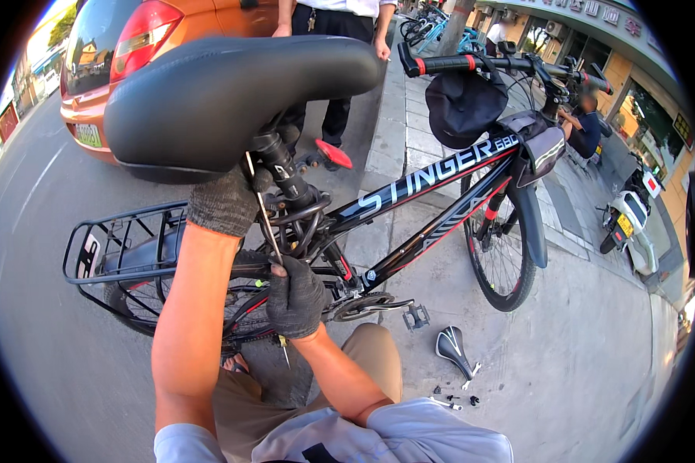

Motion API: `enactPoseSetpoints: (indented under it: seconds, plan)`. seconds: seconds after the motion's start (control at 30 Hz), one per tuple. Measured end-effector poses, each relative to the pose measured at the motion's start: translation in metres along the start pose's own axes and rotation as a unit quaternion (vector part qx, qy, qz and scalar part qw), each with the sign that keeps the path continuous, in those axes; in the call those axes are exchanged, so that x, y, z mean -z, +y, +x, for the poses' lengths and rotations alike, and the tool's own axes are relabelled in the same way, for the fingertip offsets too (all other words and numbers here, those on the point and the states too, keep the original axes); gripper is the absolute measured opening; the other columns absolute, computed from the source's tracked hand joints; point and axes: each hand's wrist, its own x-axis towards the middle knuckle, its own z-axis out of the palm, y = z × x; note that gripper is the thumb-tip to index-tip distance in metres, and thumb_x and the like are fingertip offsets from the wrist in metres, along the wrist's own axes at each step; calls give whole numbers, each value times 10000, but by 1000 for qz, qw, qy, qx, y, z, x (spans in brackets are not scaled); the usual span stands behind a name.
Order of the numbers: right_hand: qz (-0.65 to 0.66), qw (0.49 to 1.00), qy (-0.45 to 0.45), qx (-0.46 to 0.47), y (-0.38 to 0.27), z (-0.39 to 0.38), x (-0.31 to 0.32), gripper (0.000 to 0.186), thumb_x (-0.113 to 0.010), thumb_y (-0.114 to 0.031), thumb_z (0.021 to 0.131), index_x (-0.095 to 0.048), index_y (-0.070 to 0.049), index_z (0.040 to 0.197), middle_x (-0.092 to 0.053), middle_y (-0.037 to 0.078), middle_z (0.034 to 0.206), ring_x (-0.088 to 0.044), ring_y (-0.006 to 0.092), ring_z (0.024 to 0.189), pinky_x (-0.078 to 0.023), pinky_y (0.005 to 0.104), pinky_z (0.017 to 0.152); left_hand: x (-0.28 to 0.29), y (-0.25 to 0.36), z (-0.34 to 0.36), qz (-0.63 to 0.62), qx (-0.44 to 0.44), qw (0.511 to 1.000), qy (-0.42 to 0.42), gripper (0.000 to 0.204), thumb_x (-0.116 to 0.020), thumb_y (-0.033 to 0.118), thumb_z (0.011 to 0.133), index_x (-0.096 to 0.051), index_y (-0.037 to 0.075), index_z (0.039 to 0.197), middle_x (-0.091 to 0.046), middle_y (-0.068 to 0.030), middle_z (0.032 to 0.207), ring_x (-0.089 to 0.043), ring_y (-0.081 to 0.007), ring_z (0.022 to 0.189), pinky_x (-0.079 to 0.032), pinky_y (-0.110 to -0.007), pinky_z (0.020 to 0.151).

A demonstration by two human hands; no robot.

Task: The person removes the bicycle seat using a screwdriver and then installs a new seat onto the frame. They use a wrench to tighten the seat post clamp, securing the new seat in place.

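A large black bicycle saddle (232, 108) sits on the seat post (284, 171) of a black and red bicycle. My left hand (222, 204), in a dark grey knit glove, reaches up under the saddle beside the post; its fingers are mostly hidden. Lower down, my right hand (295, 299), gloved alike, is closed around a long thin metal tool (267, 220). The tool slants up past the seat post toward the saddle's underside, and a thin pointed end shows below the hand. A dark cable lock (309, 224) is coiled around the post below the saddle.
A rear rack (123, 247) stands out at left. On the pavement lie a smaller black saddle (452, 347), a wrench (471, 376) and several small parts (474, 400). An orange car (197, 23) and a standing person (332, 23) are beyond; a white scooter (633, 220) is at right.
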Motion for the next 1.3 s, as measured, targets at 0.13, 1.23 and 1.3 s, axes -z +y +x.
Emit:
enactPoseSetpoints:
  seconds: [0.13, 1.23, 1.3]
  plan:
    - [30, 999, 35, 3, -3, 1, -3, 120, -638, -100, 948, -638, -31, 1046, -653, 181, 769, -644, 375, 667, -485, 454, 603, -6, 2, -2, -13, -4, 1000, 22, 513, -575, 472, 975, -618, 22, 1218, -721, -153, 1099, -739, -248, 861, -443, -197, 347]
    - [447, 792, -65, -410, -20, -9, -2, 338, -536, -363, 1050, -555, -103, 834, -543, 8, 599, -510, 106, 450, -393, 264, 421, -1, -1, 8, -149, 16, 975, -162, 628, -514, 463, 1023, -427, -1, 1437, -536, -176, 1415, -546, -279, 1294, -477, -422, 1100]
    - [509, 737, -92, -435, -19, -9, -3, 375, -539, -402, 1044, -547, -107, 814, -516, -4, 567, -479, 91, 442, -357, 257, 417, -4, 2, 8, -100, 0, 989, -111, 603, -551, 437, 1013, -451, -1, 1414, -560, -173, 1386, -570, -272, 1274, -501, -411, 1070]
